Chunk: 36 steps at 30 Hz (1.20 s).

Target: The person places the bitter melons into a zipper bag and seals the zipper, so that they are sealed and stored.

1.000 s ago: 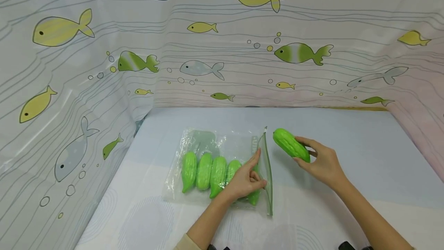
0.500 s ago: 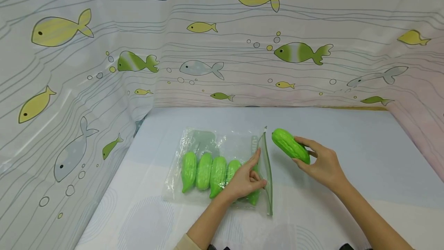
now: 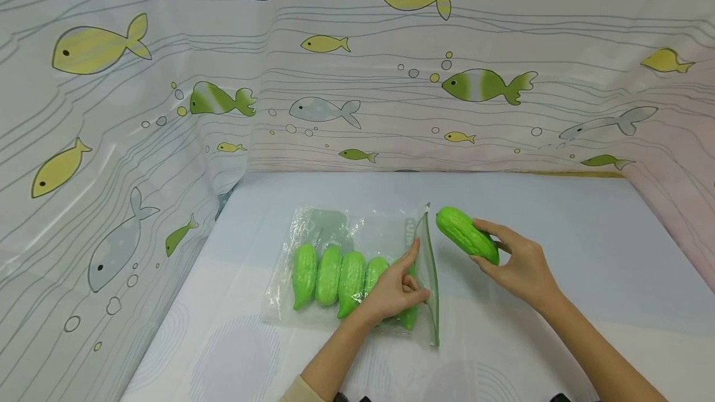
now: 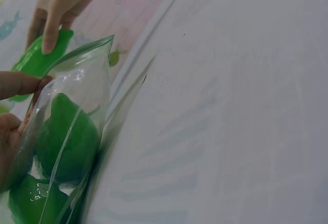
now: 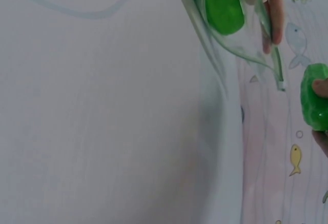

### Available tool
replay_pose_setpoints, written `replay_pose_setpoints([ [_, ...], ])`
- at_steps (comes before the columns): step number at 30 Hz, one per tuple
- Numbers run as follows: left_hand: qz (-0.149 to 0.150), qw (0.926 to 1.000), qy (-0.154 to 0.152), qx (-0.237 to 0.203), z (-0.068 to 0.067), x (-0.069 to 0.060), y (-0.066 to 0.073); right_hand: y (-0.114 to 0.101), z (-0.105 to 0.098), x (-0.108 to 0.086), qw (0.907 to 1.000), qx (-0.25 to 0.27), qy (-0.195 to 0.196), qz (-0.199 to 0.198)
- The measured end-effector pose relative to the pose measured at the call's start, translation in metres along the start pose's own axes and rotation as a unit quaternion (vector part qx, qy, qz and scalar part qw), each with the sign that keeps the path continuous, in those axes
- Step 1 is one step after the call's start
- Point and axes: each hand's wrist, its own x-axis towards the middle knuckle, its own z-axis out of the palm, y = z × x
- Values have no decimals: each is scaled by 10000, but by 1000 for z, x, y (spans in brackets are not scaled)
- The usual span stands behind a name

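A clear zip bag (image 3: 368, 228) lies flat with several bright green, ridged, gourd-like vegetables (image 3: 329, 275) side by side inside. My left hand (image 3: 393, 290) grips the bag near its green-edged mouth, index finger stretched along the upper part and thumb at the lower part; it partly covers the vegetables nearest the mouth. The right wrist view shows a gap at the bag's mouth (image 5: 246, 55). Just right of the bag, my right hand (image 3: 519, 262) holds another green vegetable (image 3: 465, 233) by its right end, tilted and apart from the bag.
A pale blue and white cloth covers the table (image 3: 586, 253). Behind and to the left hangs a curtain (image 3: 346, 147) printed with fish and wavy lines. Dark objects (image 3: 560, 397) show at the bottom edge of the head view.
My right hand and its vegetable have shifted very slightly left, closer to the bag's mouth. The left hand and the bag have stayed in place.
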Motion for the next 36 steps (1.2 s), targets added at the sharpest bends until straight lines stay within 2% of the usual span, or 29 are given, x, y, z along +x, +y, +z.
replay_pose_setpoints([
  [12, 8, 10000, 3, 88, 0, 0, -1, -4, -1, -2, 9997, 93, -172, -162],
  [19, 22, 10000, 24, 50, 0, 0, -1, -6, 3, -9, 9986, -41, -285, -442],
  [36, 5, 10000, 53, 5, 0, 0, -3, -10, 7, -15, 9980, 49, -364, -508],
])
